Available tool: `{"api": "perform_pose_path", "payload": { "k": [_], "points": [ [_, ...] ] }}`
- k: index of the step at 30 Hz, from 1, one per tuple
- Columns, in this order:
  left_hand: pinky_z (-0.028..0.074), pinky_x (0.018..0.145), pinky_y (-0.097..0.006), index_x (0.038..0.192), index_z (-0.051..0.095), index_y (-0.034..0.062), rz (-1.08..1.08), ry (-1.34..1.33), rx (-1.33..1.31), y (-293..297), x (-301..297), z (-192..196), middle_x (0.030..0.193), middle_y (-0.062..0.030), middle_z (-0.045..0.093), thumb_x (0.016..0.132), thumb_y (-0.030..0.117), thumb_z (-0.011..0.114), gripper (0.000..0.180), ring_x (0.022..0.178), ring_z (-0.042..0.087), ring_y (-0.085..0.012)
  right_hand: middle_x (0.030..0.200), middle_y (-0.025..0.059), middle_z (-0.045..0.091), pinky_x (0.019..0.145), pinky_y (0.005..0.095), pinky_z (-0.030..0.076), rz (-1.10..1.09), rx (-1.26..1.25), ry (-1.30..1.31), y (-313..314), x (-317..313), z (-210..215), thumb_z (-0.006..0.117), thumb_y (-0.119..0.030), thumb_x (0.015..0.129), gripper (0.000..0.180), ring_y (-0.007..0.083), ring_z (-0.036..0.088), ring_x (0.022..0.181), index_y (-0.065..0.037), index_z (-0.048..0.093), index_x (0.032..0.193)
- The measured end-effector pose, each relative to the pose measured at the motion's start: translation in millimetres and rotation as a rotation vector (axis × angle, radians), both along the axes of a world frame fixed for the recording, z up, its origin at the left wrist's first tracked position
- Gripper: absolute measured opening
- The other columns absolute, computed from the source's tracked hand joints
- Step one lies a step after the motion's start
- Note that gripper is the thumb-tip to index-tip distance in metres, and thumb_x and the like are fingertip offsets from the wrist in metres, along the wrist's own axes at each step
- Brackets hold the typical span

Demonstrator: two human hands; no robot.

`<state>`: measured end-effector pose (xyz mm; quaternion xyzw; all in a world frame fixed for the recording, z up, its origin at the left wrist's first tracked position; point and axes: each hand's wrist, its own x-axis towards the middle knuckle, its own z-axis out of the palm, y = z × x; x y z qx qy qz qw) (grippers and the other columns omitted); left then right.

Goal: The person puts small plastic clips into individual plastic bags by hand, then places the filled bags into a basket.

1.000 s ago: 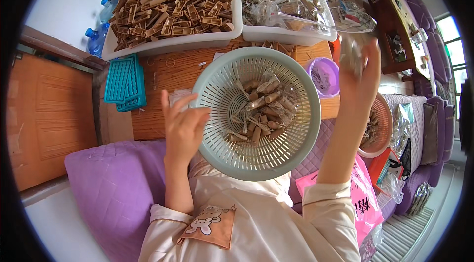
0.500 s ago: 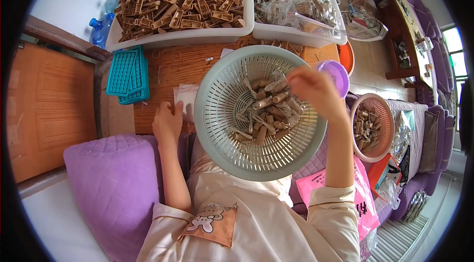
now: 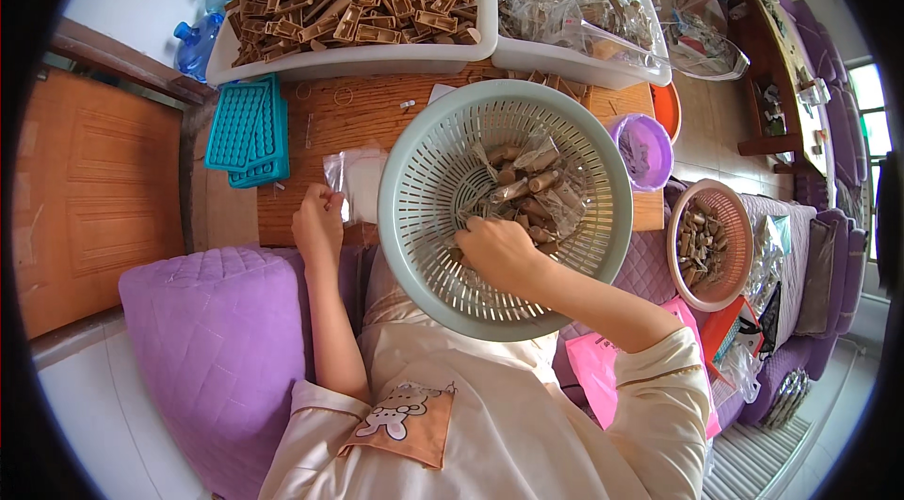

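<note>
- Bright, even daylight; a window (image 3: 871, 114) glares at the right rim.
- Shadows soft and faint.
- Centre sharp; fisheye bends edges, black vignette surrounds the circle.

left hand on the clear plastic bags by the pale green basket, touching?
Touching. Head view: left hand fingertips rest on the clear plastic bags beside the pale green slotted plastic basket.

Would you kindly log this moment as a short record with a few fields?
Setting: wooden table, seen from above
Left hand: on the clear plastic bags at the table edge
Right hand: inside the green slotted basket, on small brown pieces
Behind: white tray heaped with brown pieces
Left of basket: teal grid trays
Right: purple cup
</note>
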<state>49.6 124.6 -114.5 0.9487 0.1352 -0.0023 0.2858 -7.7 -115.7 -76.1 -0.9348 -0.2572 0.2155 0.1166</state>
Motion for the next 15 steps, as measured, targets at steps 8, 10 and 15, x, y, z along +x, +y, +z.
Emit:
{"api": "perform_pose_path", "payload": {
  "k": [8,10,15],
  "points": [
    [0.045,0.063,-0.041,0.089,0.062,0.0057,-0.098,-0.3,0.152,7,-7,6,0.075,-0.0171,0.061,0.081,0.017,0.055,0.016,0.07,0.059,-0.0339,0.075,0.0142,0.054,0.067,0.0339,0.044,-0.385,0.723,0.088,-27,21,45,0.057,-0.012,0.075,0.011,0.0282,0.054,0.073,-0.001,0.058,0.078],
    [0.046,0.063,-0.038,0.092,0.062,0.0057,-0.026,-0.201,0.106,7,-8,14,0.075,-0.0161,0.062,0.081,0.017,0.055,0.017,0.069,0.06,-0.0319,0.078,0.0111,0.053,0.07,0.031,0.042,-0.419,0.789,0.191,-36,22,59,0.053,-0.013,0.082,0.013,0.022,0.052,0.077,0.0,0.057,0.083],
    [0.046,0.061,-0.031,0.09,0.062,0.0025,0.001,-0.151,-0.212,7,-8,27,0.072,-0.0111,0.063,0.083,0.017,0.055,0.017,0.067,0.06,-0.0197,0.1,0.0025,0.048,0.084,0.0306,0.041,-0.64,1.442,0.453,-50,13,69,0.036,-0.021,0.093,0.022,0.0145,0.049,0.096,-0.003,0.05,0.096]
  ]
}}
